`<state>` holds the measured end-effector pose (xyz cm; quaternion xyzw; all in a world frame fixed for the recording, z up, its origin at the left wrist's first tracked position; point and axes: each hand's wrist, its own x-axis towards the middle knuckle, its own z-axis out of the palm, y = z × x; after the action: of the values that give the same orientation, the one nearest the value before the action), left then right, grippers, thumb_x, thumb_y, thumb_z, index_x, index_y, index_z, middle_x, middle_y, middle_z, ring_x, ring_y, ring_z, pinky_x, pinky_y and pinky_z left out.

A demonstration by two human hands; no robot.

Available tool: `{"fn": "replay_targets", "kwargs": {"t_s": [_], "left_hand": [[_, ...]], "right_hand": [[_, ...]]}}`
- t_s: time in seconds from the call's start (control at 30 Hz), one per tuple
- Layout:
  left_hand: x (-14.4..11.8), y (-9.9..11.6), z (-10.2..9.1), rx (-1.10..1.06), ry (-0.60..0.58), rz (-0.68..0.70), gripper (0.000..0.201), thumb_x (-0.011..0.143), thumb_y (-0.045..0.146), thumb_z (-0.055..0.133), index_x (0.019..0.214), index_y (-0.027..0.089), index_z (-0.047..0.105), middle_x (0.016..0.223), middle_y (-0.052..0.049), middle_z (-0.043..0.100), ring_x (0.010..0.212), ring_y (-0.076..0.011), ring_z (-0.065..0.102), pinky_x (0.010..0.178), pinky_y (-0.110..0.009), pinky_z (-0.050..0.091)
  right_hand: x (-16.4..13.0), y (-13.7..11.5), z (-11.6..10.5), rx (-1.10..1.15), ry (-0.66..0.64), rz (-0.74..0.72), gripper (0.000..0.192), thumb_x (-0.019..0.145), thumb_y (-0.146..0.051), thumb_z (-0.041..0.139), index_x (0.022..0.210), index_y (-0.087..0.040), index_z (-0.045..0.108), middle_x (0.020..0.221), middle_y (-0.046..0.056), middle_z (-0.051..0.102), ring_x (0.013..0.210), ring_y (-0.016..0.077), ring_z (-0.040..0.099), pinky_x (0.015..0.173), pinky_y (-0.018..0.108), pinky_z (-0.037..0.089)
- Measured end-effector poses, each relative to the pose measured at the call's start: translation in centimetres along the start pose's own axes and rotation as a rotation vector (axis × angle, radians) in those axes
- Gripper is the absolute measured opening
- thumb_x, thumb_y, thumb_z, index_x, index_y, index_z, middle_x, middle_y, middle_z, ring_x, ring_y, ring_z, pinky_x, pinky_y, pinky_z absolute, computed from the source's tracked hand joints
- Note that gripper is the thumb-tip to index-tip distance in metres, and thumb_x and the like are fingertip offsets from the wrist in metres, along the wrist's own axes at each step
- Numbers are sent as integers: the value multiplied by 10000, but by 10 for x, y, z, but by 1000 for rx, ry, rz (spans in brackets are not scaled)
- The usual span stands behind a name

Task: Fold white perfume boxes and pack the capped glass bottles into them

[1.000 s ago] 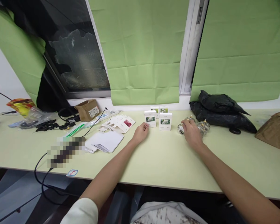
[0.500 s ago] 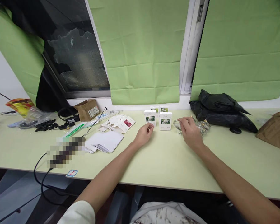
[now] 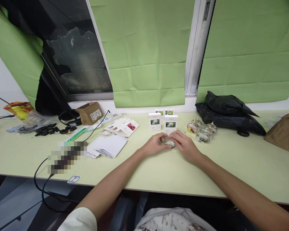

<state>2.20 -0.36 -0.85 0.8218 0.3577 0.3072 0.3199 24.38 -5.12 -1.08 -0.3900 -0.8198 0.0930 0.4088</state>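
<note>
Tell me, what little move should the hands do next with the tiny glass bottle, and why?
Probably lift the small clear glass bottle slightly off the pale green table. Both the left hand and right hand already cup it, low against the tabletop, just before the upright white flower-printed boxes.

Pale green table [image 3: 159, 173], brighter green blinds [image 3: 146, 51], white flower-printed boxes [image 3: 170, 124], black bags [image 3: 227, 112].
</note>
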Motion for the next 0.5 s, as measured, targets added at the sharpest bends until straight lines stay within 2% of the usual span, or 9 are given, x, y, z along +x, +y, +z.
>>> {"fn": "replay_targets", "kwargs": {"t_s": [0.23,0.37,0.5], "left_hand": [[-1,7,3,22,-30,-29,465,830,608,760,1029,189,729,831,-6,632,716,-150,507,634,-272,407],[-2,8,4,-1,-42,-14,453,859,590,730,1065,186,736,843,-12,645,700,-144,484,635,-276,407],[-2,8,4,16,-41,-11,451,873,602,702,1027,180,737,835,-16,662,679,-145,487,626,-281,401]], "right_hand": [[0,0,4,24,-7,-7,315,1099,-256,386,1254,-291,657,1227,69,672,1124,222,680,965,362,556],[0,-3,1,14,-26,23,340,1101,-281,379,1336,-309,623,1259,63,672,1126,222,678,966,365,551],[1,-3,-2,-2,-29,105,383,1088,-347,437,1457,-323,537,1302,53,674,902,191,687,839,342,560]]}}
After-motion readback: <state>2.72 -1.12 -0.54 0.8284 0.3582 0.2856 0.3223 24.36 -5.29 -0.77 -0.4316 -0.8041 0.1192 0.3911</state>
